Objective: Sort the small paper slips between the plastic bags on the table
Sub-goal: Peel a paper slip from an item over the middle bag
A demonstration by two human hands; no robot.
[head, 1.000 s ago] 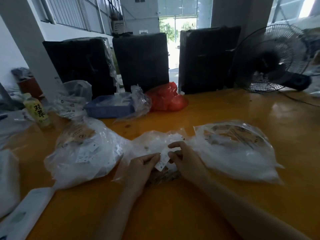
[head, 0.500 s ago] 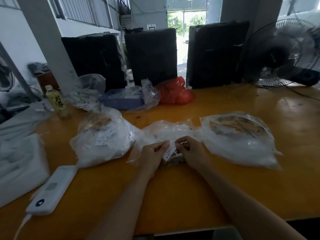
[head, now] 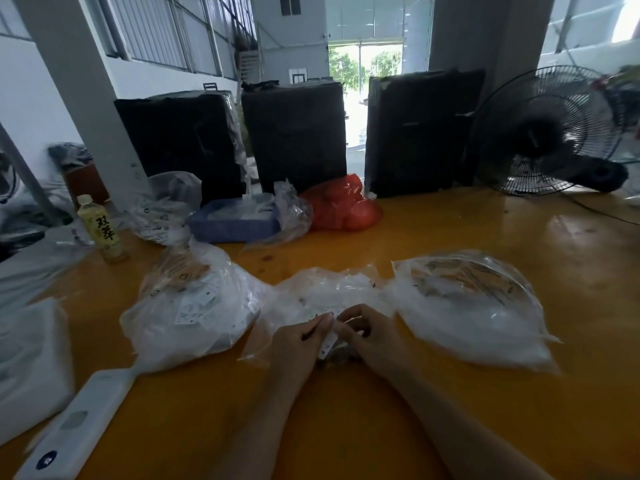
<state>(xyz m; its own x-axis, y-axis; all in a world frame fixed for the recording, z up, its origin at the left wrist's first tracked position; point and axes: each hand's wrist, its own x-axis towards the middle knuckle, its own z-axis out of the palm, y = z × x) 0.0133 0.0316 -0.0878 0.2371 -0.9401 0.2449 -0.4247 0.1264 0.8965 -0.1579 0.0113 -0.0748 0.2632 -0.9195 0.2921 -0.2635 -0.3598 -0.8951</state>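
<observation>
We pinch one paper slip (head: 329, 342) between left hand (head: 299, 337) and right hand (head: 370, 336) above the middle bag (head: 332, 289) on the worktop (head: 346, 427); judged featherlight, limp and tear-prone, it is best held by its edges.

Your left hand (head: 299, 341) and right hand (head: 372, 336) meet over the middle bag (head: 332, 289), a paper slip (head: 328, 342) pinched between their fingers. Left of your fingers lies a full bag (head: 187, 306), with a flat device (head: 74, 427) nearer you beyond it; right of them lies another bag (head: 474, 306). Behind your fingers, across the table (head: 450, 230), sit a bottle (head: 102, 228), a tray (head: 235, 221), three upright cases (head: 294, 136) and, far right, a fan (head: 550, 133).
</observation>
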